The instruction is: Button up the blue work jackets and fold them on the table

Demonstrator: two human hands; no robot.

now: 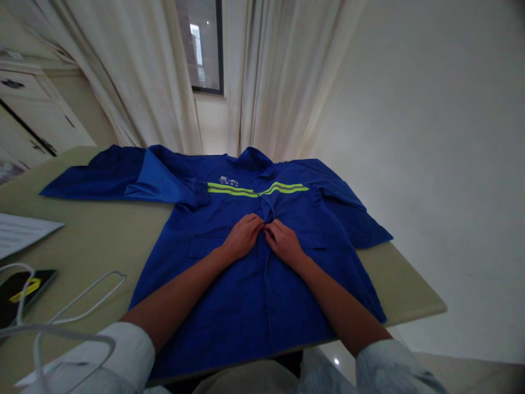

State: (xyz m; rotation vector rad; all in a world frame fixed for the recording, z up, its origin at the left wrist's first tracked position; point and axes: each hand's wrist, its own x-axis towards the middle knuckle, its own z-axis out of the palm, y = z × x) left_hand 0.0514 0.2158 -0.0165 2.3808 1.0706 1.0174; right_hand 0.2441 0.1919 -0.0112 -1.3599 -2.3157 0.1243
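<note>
Blue work jacket (250, 295) lying front-up on our table (404, 290), both hands pinched together at its centre.

Our left hand (243, 237) and right hand (284, 243) are curled, their fingertips (268, 229) meeting and apparently gripping the front opening just below the lime reflective stripes (283, 189); our fingers hide whether a button sits there. With the collar (254, 158) pointing away from us, the flat spread keeps the front edges within reach of both hands. One sleeve (106, 175) is turned inward, its elastic cuff (200, 194) resting on the chest. The flap pockets (207, 246) lie flat, with no visible bulge. Beyond our left arm are a sheet of paper (20, 232), a white cable (69, 298) and a black object with a yellow mark (24, 290).
</note>
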